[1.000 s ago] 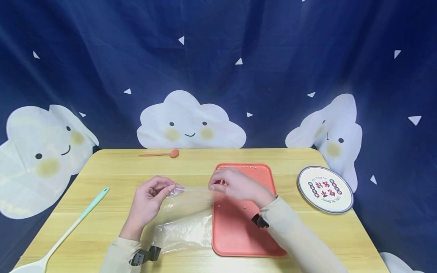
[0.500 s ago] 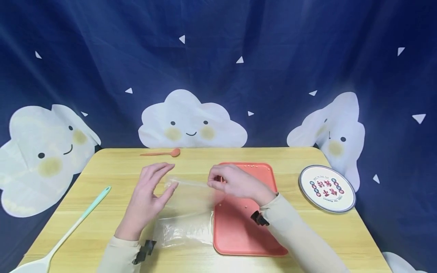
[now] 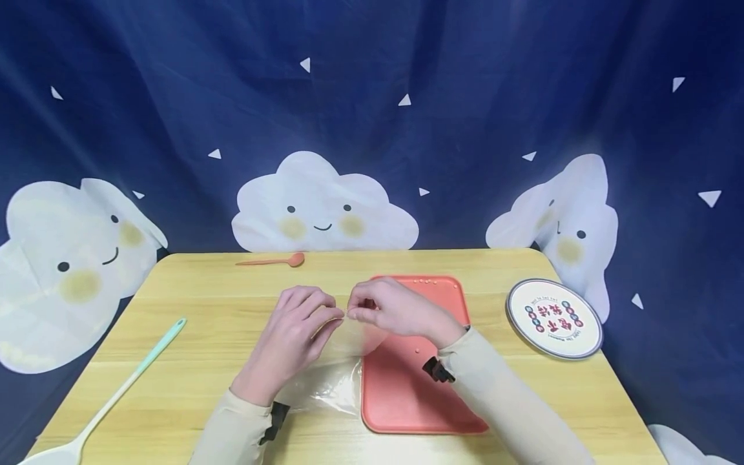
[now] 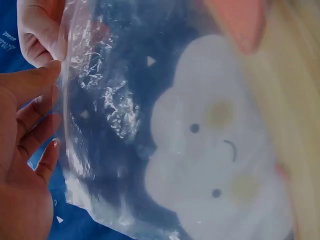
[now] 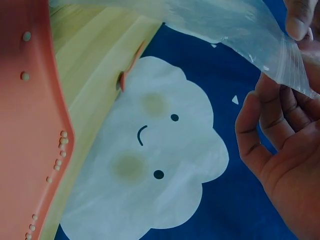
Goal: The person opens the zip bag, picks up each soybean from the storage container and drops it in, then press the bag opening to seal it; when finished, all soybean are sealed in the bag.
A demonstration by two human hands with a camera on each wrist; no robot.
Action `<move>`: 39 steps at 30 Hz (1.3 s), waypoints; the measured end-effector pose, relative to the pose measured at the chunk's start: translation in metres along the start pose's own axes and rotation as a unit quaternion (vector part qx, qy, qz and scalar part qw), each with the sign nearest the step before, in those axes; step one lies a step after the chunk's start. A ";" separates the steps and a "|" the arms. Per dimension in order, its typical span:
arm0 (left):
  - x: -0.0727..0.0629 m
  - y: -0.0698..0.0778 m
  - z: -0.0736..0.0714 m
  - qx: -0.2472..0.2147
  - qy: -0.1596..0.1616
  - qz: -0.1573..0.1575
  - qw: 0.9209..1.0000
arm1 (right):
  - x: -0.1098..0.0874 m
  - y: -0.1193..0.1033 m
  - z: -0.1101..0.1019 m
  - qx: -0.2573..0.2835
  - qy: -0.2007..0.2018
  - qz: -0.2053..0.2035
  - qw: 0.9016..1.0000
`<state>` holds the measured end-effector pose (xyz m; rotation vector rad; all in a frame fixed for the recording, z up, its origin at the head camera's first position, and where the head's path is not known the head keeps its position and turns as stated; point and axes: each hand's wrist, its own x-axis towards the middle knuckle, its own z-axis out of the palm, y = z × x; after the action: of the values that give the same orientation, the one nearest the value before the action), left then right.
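Observation:
A clear zip bag [image 3: 334, 384] hangs from both hands, beside and slightly over the left edge of the red tray [image 3: 418, 400]. My right hand [image 3: 401, 309] pinches one upper corner of its zip edge. Close beside it, fingertips nearly meeting, my left hand [image 3: 293, 339] pinches the same zip strip between thumb and fingers. In the left wrist view the bag [image 4: 125, 120] is see-through, with nothing visible inside. The right wrist view shows ridged zip lines on the bag [image 5: 285, 62] above the right hand's fingers [image 5: 252, 125].
Several small pale beads [image 5: 63, 141] lie in the tray, mostly along its far rim. A red spoon [image 3: 296, 259] lies at the far edge. To the left is a long-handled white and green ladle or scoop [image 3: 122, 387], its head partly out of view. A printed plate [image 3: 555, 320] sits right.
My left hand lets go of the bag's left end, opens, then moves right along the zip edge to pinch it beside the right hand. The right hand stays nearly still, holding its corner.

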<state>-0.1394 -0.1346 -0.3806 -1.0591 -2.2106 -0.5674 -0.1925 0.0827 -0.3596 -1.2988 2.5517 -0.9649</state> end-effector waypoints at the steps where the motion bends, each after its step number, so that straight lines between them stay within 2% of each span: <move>1: 0.000 -0.001 0.001 0.002 -0.003 -0.003 1.000 | 0.000 0.000 0.000 0.000 -0.001 0.000 1.000; 5: -0.002 -0.003 0.002 0.019 -0.009 -0.016 1.000 | 0.000 0.002 -0.001 -0.002 -0.005 -0.001 1.000; 10: -0.005 -0.006 0.002 0.041 0.006 -0.022 0.999 | 0.002 0.004 -0.002 0.000 -0.009 0.003 1.000; 14: -0.004 -0.006 0.001 0.041 0.046 -0.005 0.998 | 0.003 0.004 -0.003 0.008 0.000 0.007 1.000; 19: 0.002 -0.001 -0.003 0.042 0.098 0.010 0.994 | 0.003 -0.006 -0.011 0.003 0.015 -0.007 1.000; 24: 0.007 0.003 -0.010 0.038 0.132 0.017 0.990 | 0.003 -0.019 -0.021 0.000 0.034 -0.019 0.999; 30: 0.007 0.002 -0.010 0.030 0.131 0.021 0.991 | 0.004 -0.021 -0.021 -0.005 0.023 -0.017 1.000; 39: 0.002 0.001 0.001 0.040 0.129 0.032 0.990 | 0.006 -0.011 -0.016 0.010 -0.008 -0.035 0.999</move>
<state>-0.1392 -0.1325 -0.3799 -0.9542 -1.9504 -0.5507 -0.1946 0.0815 -0.3395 -1.3946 2.4935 -0.9859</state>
